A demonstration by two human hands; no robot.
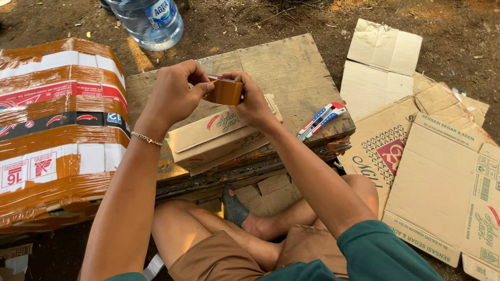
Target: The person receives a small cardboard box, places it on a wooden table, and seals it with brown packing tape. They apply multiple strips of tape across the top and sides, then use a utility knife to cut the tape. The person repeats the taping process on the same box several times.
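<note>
Crossed legs in brown shorts (229, 255) filled the near edge, faces out of view. Left hand (174, 96) and right hand (252, 101) were both closed around a brown tape roll (225, 92), pinched between thumbs and fingers above a small folded carton (208, 140); the tape's free end was hidden by fingers. A striped utility knife (320, 120) lay on the wooden board (291, 67). Flattened cartons (437, 177) lay right, a tape-wrapped bundle (57, 130) left, a water jug (151, 21) beyond, cut off.
</note>
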